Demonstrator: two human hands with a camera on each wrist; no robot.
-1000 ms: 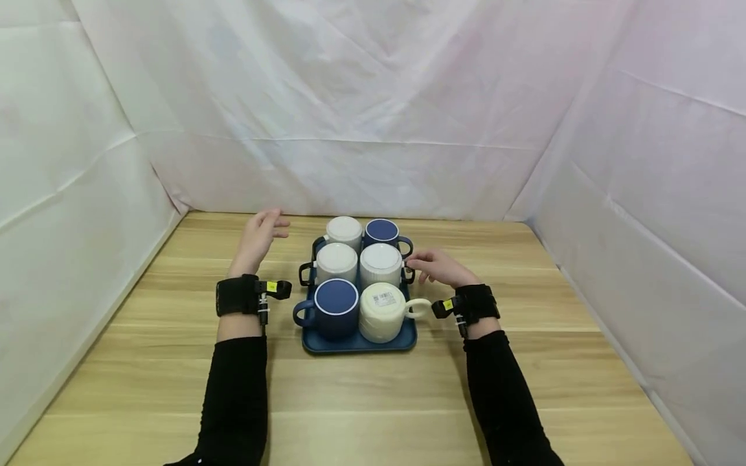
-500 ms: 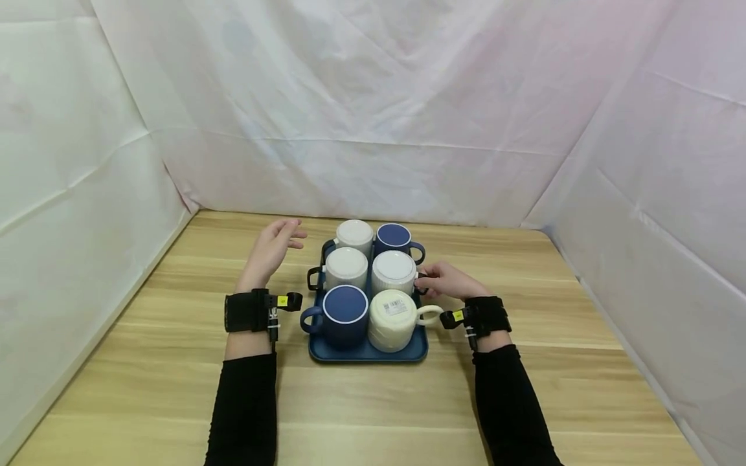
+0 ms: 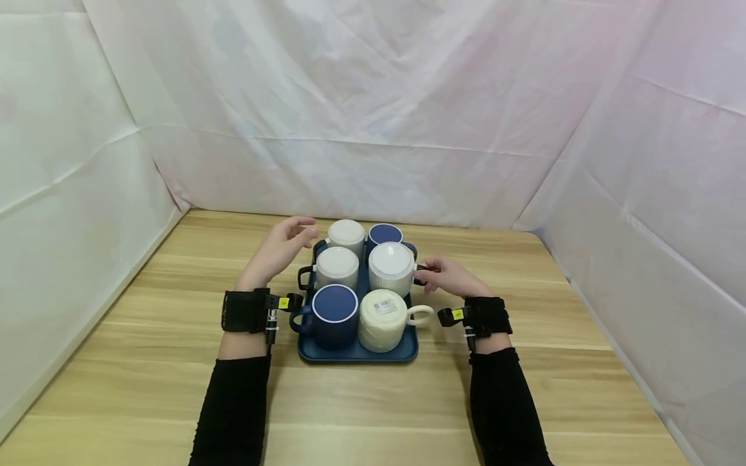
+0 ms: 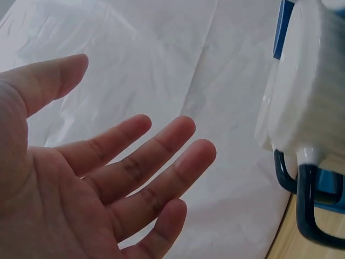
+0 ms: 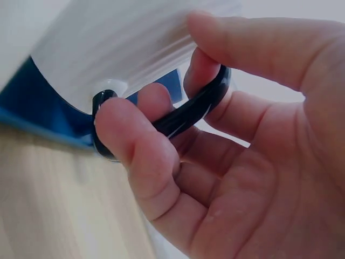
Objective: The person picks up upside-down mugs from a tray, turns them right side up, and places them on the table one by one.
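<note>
Right hand (image 3: 449, 278) grips the dark handle (image 5: 186, 116) of the white ribbed mug (image 3: 391, 266) – thumb and fingers (image 5: 135, 140) curled round it; mug sits mid-right on the blue tray (image 3: 355, 349) among five other upturned mugs. Left hand (image 3: 281, 249) hovers by the tray's far-left corner, fingers (image 4: 161, 156) spread, holding nothing – wooden surface (image 3: 146, 362) below

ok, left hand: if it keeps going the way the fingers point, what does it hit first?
Probably the far-left white mug on the blue tray. The left hand is open, fingertips aimed right, toward that mug's side and close beside it. Whether they are level with it is unclear.
</note>
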